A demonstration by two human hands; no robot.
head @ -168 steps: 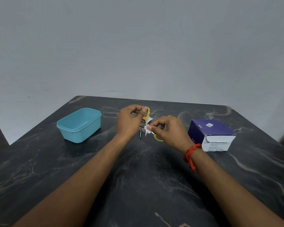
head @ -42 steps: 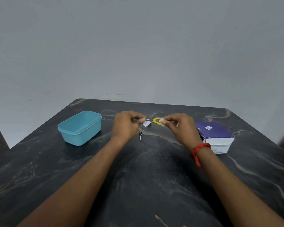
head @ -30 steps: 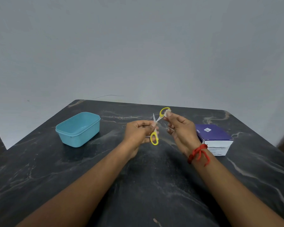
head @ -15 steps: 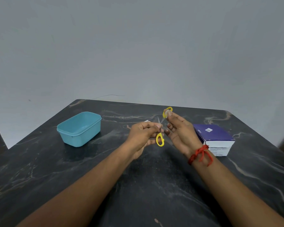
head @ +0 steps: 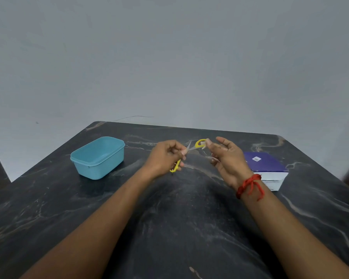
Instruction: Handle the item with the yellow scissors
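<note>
The left hand (head: 165, 158) is curling its grip around the yellow-handled scissors (head: 186, 153), held above the counter (head: 189, 218) centre. The right hand (head: 227, 158), palm up, is pinching the upper handle loop. At ten o'clock the teal tub (head: 98, 158) interior is not showing; at three o'clock the purple box (head: 265, 168) is sitting closed. Since half a second ago, the hands are spreading apart.
</note>
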